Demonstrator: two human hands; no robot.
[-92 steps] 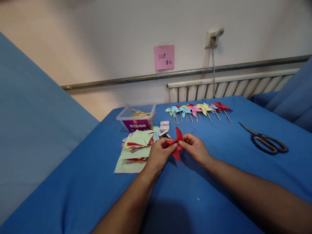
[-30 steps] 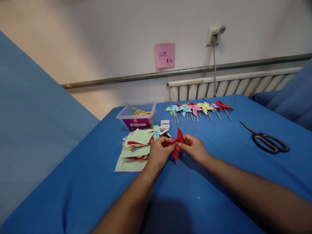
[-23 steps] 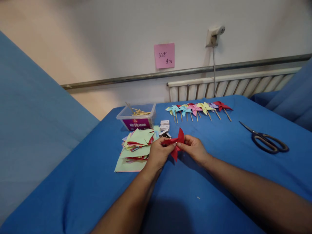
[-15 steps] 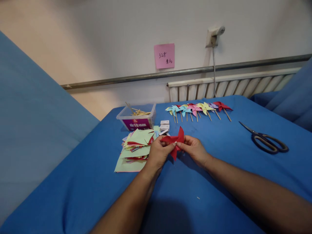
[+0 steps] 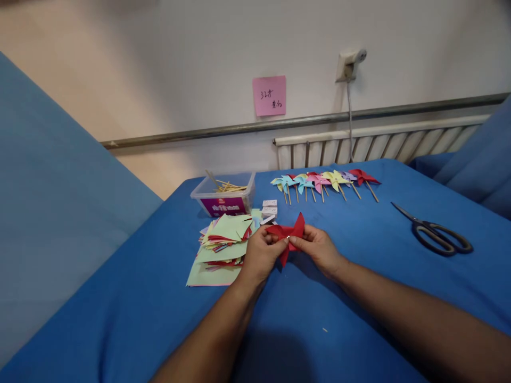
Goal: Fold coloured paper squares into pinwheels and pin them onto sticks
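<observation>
A red paper pinwheel [image 5: 296,231] is held up between my two hands, over the blue cloth. My left hand [image 5: 263,251] pinches it from the left, thumb near the centre. From the other side my right hand [image 5: 317,248] grips it, its thumb also pressed close to the middle. A small shiny spot shows at the pinwheel's centre, between the thumbs; the fingers behind the paper are hidden. Just left of my left hand lies a stack of cut coloured paper [image 5: 225,242], pale green on top.
Behind the paper stands a clear plastic box [image 5: 222,196] of wooden sticks, with small white boxes [image 5: 270,207] beside it. Several finished pinwheels [image 5: 318,182] lie in a row at the back. Black-handled scissors [image 5: 435,231] rest at the right. A wall radiator [image 5: 379,135] stands behind.
The red pinwheel has turned slightly in my fingers, its upper blade now leaning further right. Both hands keep their hold. The whole view has shifted a little.
</observation>
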